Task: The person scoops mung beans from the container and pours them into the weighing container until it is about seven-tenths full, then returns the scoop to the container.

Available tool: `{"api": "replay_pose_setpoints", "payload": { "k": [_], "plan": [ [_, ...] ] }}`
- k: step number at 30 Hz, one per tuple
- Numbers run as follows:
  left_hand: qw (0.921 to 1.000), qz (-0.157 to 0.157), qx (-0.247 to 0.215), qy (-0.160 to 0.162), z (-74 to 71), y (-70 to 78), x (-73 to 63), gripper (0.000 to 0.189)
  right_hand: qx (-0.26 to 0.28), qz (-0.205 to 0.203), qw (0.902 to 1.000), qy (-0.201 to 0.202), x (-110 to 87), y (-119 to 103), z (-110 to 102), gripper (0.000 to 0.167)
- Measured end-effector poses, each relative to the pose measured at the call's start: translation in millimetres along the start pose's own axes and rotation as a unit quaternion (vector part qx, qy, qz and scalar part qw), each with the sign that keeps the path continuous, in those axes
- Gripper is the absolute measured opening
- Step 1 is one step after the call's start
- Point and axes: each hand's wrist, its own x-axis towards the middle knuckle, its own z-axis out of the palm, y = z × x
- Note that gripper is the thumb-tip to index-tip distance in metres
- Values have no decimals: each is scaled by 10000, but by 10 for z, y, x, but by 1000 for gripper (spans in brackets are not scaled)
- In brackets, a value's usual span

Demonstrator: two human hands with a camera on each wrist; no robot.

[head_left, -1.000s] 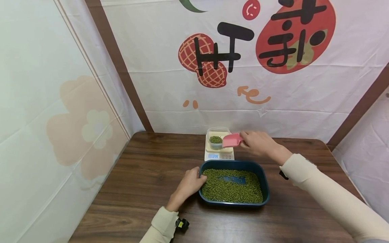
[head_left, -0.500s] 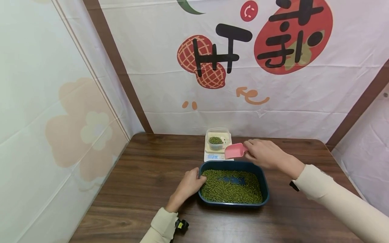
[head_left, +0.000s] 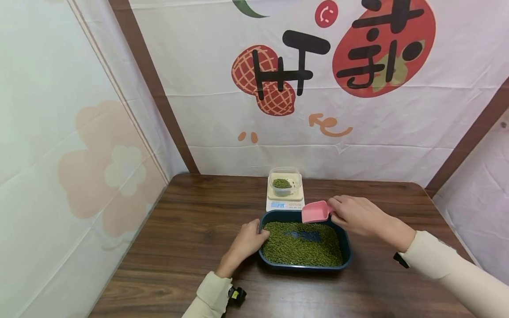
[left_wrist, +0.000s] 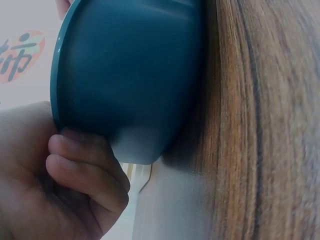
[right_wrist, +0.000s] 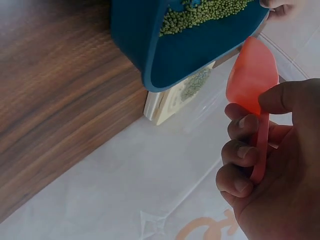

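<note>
A pink scoop (head_left: 315, 212) is held by its handle in my right hand (head_left: 355, 215), over the back edge of a dark blue tray (head_left: 302, 267). In the right wrist view the fingers and thumb wrap the handle, and the bowl of the scoop (right_wrist: 253, 70) looks bare. Green beans (head_left: 298, 251), like mung beans, cover most of the tray floor, with a bare patch near the middle. My left hand (head_left: 247, 240) grips the tray's left rim, thumb inside; the left wrist view shows its fingers curled against the outer wall (left_wrist: 130, 65).
Behind the tray stands a white kitchen scale (head_left: 274, 206) with a lit display. On it sits a clear plastic tub (head_left: 294, 189) holding a small heap of green beans (head_left: 281, 183). The brown wooden table (head_left: 191, 238) backs onto a printed cloth (head_left: 222, 159).
My right hand has drawn the scoop from beside the tub on the scale back toward me and slightly right, over the tray's back rim. The left hand stays on the tray.
</note>
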Motion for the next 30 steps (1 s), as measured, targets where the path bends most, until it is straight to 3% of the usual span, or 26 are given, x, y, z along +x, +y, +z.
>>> {"api": "replay_pose_setpoints", "payload": {
  "k": [16,30],
  "plan": [
    [10000,-31,71,30,3,-4,9,12,-150,-192,9997,94,-268,16,2,16],
    [10000,-16,70,18,18,-1,16,10,-230,-532,9983,-79,-394,17,29,15]
  ]
}}
